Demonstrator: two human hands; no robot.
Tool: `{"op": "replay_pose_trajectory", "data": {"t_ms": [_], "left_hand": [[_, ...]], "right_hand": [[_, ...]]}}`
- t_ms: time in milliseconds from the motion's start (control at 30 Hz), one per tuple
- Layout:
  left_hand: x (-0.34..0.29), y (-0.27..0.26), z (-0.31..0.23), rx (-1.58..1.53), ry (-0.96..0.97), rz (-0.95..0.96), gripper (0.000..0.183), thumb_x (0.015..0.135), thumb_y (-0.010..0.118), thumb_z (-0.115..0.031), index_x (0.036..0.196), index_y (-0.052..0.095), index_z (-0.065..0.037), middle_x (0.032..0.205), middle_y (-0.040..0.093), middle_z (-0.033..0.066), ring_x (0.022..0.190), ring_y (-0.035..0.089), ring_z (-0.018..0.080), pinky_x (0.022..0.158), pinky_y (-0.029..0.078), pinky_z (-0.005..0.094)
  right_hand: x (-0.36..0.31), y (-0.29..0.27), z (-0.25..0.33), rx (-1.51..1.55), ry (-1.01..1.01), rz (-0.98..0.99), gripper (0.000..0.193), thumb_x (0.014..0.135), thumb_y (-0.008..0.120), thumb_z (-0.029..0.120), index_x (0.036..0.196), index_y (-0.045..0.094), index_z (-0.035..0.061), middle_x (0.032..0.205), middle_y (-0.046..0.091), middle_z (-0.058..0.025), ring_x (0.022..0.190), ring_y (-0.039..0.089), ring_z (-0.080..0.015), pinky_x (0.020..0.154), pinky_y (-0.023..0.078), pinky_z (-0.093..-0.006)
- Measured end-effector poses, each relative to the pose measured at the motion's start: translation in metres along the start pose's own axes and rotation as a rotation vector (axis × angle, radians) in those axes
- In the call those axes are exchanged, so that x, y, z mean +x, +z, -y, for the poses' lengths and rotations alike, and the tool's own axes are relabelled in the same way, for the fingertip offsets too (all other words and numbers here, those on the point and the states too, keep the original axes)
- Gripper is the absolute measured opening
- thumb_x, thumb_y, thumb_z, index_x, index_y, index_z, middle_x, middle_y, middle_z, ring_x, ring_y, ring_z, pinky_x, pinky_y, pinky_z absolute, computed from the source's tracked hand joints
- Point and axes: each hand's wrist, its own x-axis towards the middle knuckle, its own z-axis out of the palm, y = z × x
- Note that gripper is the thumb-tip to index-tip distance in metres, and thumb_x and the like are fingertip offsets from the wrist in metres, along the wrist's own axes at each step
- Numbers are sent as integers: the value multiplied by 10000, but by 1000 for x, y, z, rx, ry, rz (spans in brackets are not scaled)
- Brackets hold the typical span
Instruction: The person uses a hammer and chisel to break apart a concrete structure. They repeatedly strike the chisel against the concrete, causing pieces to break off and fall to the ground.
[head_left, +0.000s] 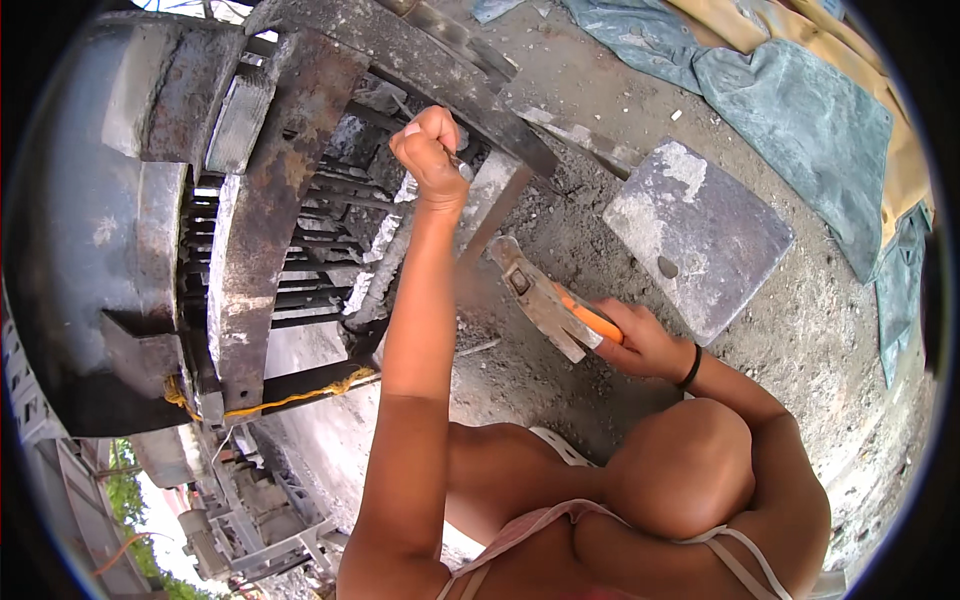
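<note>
My right hand [640,340], with a black band at the wrist, is wrapped round the orange grip of a claw hammer [545,310]. The hammer's worn metal head points up and left over the dusty ground. Up at the machine, my left hand [430,155] is closed in a fist at the edge of the grate. A bit of metal shows at the fist's right side, but most of what it holds is hidden. Below the fist, dark parallel bars [330,265] of the grate carry crusted whitish grey material [375,255].
A large rusty steel drum [90,220] with curved flanges fills the left. A scuffed grey slab [700,240] lies on gravelly ground to the right. Blue-green cloth [800,120] lies at the far right. Yellow rope [300,395] hangs along the frame, above machinery [255,510].
</note>
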Motion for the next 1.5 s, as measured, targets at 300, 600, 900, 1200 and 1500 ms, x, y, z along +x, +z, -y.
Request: {"op": "replay_pose_trajectory", "data": {"t_ms": [300, 600, 900, 1200, 1500], "left_hand": [[-1, 5, -10, 66, -67, -78, 431, 889, 195, -360, 546, 248, -104, 492, 235, 1, 474, 233, 119, 487, 187, 273], [-2, 6, -6, 67, -12, -125, 354, 884, 241, -231, 554, 245, -104, 498, 246, -1, 468, 244, 113, 470, 213, 262], [-2, 8, -8, -59, -163, -308, 492, 879, 229, -365, 496, 303, -65, 468, 314, 51, 469, 275, 146, 486, 227, 302], [2, -5, 0, -143, -21, -255, 378, 932, 239, -253, 594, 293, -92, 480, 284, 23, 453, 284, 121, 482, 261, 249], [6, 11, -5, -65, -137, -400, 501, 897, 189, -383, 500, 295, -97, 458, 278, 29, 442, 251, 139, 457, 197, 286]], "right_hand": [[36, 23, -9, 123, -255, -50, 326, 866, 577, 230, 1056, 494, -22, 696, 543, -156, 563, 558, -320, 518, 436, -379], [34, 18, -8, 86, -308, -69, 382, 863, 577, 291, 1025, 496, -45, 672, 540, -160, 531, 540, -336, 494, 439, -378], [69, 24, -2, 2, -192, -130, 420, 867, 576, 343, 966, 477, -53, 584, 520, -182, 518, 554, -394, 466, 452, -416], [68, 16, 33, 49, -535, -189, 388, 866, 580, 345, 958, 502, -23, 659, 550, -142, 528, 564, -332, 477, 458, -384], [69, 16, 17, 30, -305, -220, 393, 864, 578, 333, 962, 495, -38, 610, 548, -167, 533, 576, -374, 476, 453, -419]]}}
